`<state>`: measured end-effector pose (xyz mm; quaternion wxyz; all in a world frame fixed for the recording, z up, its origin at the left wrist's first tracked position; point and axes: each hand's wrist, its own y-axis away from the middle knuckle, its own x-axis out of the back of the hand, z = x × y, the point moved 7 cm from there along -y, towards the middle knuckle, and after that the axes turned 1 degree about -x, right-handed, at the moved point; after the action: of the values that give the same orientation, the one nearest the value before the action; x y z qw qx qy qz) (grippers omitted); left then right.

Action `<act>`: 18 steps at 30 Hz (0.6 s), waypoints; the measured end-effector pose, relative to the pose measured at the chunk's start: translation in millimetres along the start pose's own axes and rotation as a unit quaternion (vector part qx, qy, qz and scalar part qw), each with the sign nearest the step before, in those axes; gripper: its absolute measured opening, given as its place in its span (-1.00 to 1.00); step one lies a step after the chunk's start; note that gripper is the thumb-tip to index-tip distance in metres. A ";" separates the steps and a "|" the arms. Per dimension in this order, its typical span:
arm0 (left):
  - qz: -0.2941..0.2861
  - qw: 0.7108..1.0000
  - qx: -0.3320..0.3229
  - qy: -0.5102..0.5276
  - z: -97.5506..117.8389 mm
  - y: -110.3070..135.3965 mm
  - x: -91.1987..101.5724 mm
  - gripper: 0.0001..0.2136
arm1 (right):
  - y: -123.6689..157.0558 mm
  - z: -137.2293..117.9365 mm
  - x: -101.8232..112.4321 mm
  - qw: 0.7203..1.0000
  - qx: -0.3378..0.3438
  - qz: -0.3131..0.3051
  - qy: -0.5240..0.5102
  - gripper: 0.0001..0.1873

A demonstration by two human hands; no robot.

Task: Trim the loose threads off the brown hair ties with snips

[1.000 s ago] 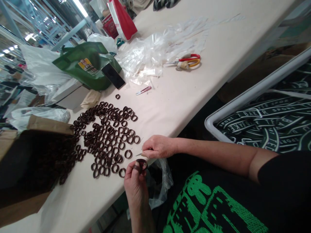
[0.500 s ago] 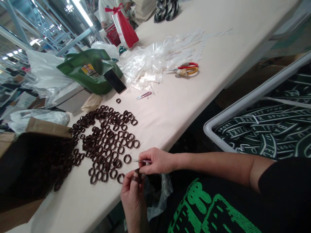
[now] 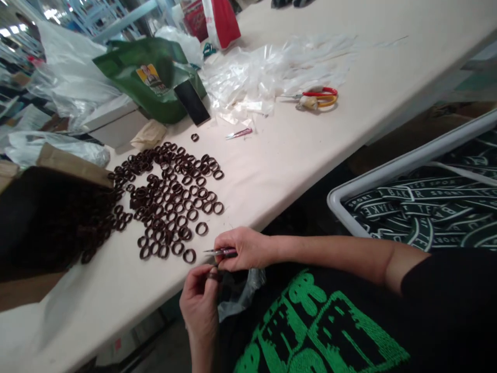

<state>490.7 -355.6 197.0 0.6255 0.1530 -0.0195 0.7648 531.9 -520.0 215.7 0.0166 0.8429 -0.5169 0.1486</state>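
Note:
My left hand is below the table edge, fingers pinched on a small dark brown ring. My right hand is closed round small pink-handled thread snips, their tip pointing left just above the ring. Several more dark brown rings lie spread on the cream table just beyond my hands, and they trail left into a dark heap on a brown paper bag.
Further back lie a second pair of snips, red and yellow scissors, a heap of clear plastic bags, a black phone and a green bag. A white-framed cart holding green printed bands stands to my right.
Both hands have shifted slightly left and down past the table edge. The snips in my right hand are now level over the ring. The view has tilted a little.

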 end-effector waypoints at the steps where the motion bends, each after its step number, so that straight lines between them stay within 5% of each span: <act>1: 0.011 1.000 -0.016 -0.018 2.9 2.0 2.9 -0.75 | -0.2 0.5 -3.3 1.000 -0.001 -0.016 -0.017 -0.93; 4: 0.033 0.998 -0.014 -0.045 -1.8 5.3 13.7 -0.76 | -0.8 4.5 -10.6 0.998 -0.013 -0.040 -0.044 -0.97; 10: 0.046 0.993 0.080 -0.073 -43.7 7.0 38.9 -0.66 | -3.1 12.8 -5.0 0.997 -0.049 -0.001 -0.052 -0.95; 18: 0.029 0.990 0.090 -0.101 -64.0 9.5 41.4 -0.58 | -3.6 15.4 -8.6 0.998 -0.054 -0.011 -0.029 -0.92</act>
<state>461.0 -304.1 148.2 0.5815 0.2840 -0.0183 0.7622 535.0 -513.6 199.2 0.0487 0.8503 -0.5152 0.0962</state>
